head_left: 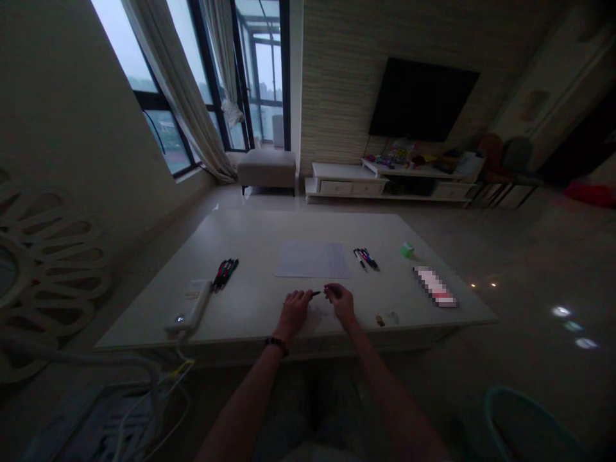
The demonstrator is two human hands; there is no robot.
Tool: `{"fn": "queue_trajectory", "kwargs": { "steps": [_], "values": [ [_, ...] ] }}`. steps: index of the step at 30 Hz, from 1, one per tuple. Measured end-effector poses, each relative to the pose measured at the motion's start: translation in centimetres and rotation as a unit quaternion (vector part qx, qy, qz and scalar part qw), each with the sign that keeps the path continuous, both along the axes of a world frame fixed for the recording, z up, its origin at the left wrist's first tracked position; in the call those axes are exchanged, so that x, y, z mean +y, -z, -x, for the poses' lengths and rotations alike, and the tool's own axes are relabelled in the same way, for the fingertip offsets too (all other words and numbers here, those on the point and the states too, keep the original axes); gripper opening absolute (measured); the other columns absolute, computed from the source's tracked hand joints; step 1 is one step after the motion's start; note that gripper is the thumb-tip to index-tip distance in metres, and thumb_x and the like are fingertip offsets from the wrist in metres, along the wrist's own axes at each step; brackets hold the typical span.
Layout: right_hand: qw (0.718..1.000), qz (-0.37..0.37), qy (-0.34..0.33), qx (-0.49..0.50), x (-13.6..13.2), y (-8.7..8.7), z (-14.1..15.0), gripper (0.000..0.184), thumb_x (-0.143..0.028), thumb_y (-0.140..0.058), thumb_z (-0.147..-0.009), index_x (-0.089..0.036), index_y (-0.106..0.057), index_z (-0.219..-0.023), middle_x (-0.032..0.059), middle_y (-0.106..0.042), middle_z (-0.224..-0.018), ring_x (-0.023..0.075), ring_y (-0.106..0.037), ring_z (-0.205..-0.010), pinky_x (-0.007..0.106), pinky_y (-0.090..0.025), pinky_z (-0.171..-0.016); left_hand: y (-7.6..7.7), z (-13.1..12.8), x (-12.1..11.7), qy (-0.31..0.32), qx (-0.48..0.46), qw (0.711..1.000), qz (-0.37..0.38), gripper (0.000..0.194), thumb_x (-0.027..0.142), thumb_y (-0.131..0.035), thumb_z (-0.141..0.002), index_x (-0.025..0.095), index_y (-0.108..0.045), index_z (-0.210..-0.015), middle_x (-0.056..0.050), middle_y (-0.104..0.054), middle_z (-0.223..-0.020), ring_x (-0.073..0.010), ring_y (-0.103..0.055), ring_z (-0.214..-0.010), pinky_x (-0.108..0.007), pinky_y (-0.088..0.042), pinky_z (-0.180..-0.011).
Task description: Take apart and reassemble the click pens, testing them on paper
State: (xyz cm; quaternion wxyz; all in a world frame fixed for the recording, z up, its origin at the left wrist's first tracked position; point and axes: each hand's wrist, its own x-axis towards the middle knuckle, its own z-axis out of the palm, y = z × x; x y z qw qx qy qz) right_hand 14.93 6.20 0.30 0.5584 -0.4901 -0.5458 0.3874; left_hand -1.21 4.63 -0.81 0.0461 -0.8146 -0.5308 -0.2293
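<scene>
Head view is showing both hands working close together over the near part of the worktop (260,311). The left hand (294,309) is holding a dark pen (316,294), its grip closing firmly around the barrel with one end pointing towards the right hand (341,301). The right hand is bending its thumb and fingers together just beside that end, their grip narrowing almost to a pinch; something tiny may be sitting between the fingertips, but it is too small and dim to tell, and so is whether it is touching the pen.

Beyond the hands, a sheet of paper (310,260) is lying flat. Left of it, the left pens (225,274) are lying bunched near a power strip (190,308); to its right, the right pens (368,258) are lying in a looser group. Farther right, a green box (407,249) is standing near a pixelated item (436,287). A small brown piece (380,320) is resting near the front edge.

Judging by how both hands are meeting at the pen, its handling is seemingly still unfinished. Neither pen group is being touched; which of those pens are already dealt with and which are remaining, the view is not revealing.
</scene>
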Motion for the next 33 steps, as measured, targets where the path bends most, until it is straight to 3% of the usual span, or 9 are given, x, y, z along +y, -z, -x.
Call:
{"fn": "queue_trajectory", "kwargs": {
  "steps": [7, 13, 22, 26, 33],
  "values": [
    [1.000, 0.009, -0.017, 0.007, -0.2, -0.4, 0.0, 0.028, -0.040, -0.059, -0.070, -0.016, -0.065, -0.083, 0.0051, -0.065, -0.070, 0.0147, -0.058, -0.059, 0.026, -0.046, -0.053, 0.0, -0.1, 0.0, 0.002, -0.008, 1.000, -0.007, 0.022, 0.023, -0.035, -0.091, 0.023, -0.049, -0.108, -0.004, -0.058, -0.087, -0.0178, -0.049, -0.082, -0.032, -0.034, -0.072],
    [0.999, 0.010, -0.033, 0.000, -0.2, 0.3, 0.1, 0.028, -0.040, -0.059, -0.071, -0.016, -0.065, -0.084, 0.0056, -0.066, -0.072, 0.0155, -0.058, -0.060, 0.027, -0.047, -0.056, -0.1, 0.0, 0.0, 0.006, -0.005, 1.000, -0.002, 0.023, 0.023, -0.034, -0.091, 0.023, -0.049, -0.109, -0.004, -0.058, -0.086, -0.0177, -0.049, -0.081, -0.032, -0.034, -0.071],
    [0.989, -0.015, -0.052, -0.135, 0.0, 0.0, -0.6, 0.028, -0.042, -0.057, -0.074, -0.015, -0.065, -0.075, 0.0052, -0.066, -0.071, 0.0155, -0.058, -0.064, 0.026, -0.043, -0.060, -0.3, 0.1, -0.2, 0.011, 0.010, 1.000, 0.003, 0.023, 0.024, -0.035, -0.091, 0.023, -0.049, -0.109, -0.004, -0.058, -0.087, -0.0179, -0.049, -0.083, -0.032, -0.033, -0.073],
    [0.978, -0.001, -0.091, -0.186, 0.4, -0.6, -0.8, 0.037, -0.045, -0.048, -0.080, -0.016, -0.060, -0.062, 0.0012, -0.059, -0.058, 0.0126, -0.052, -0.056, 0.024, -0.038, -0.057, -0.4, 0.0, -0.3, 0.016, 0.015, 1.000, 0.009, 0.023, 0.020, -0.036, -0.090, 0.024, -0.051, -0.108, -0.004, -0.057, -0.088, -0.0175, -0.049, -0.084, -0.032, -0.034, -0.074],
    [0.977, 0.021, -0.126, -0.169, 0.6, -0.3, -0.7, 0.036, -0.046, -0.042, -0.083, -0.017, -0.054, -0.065, -0.0026, -0.051, -0.055, 0.0109, -0.046, -0.053, 0.022, -0.035, -0.053, -0.4, 0.0, -0.3, 0.013, 0.014, 1.000, 0.018, 0.022, 0.022, -0.036, -0.090, 0.024, -0.051, -0.107, -0.003, -0.057, -0.088, -0.0169, -0.049, -0.084, -0.031, -0.034, -0.075]
  ]
}}
